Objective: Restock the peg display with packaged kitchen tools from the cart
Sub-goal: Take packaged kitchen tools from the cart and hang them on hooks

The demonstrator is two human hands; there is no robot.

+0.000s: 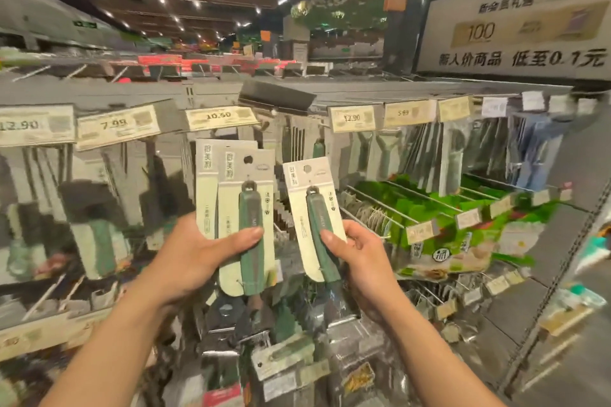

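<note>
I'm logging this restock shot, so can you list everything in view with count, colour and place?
Left packs: at least two overlapped, pale cards with green-handled tools, in the left hand.
Right pack: one, same kind, in the right hand.
Price tags: several, cream, along the top rail.
Hung packs: many, grey and blurred, on pegs behind.
Green bags: many, on lower pegs at right.
Sign: one, white, upper right.
Cart goods: mixed packs, bottom centre, too blurred to count.
Left hand: grips the packs.
Right hand: grips one pack.
</note>
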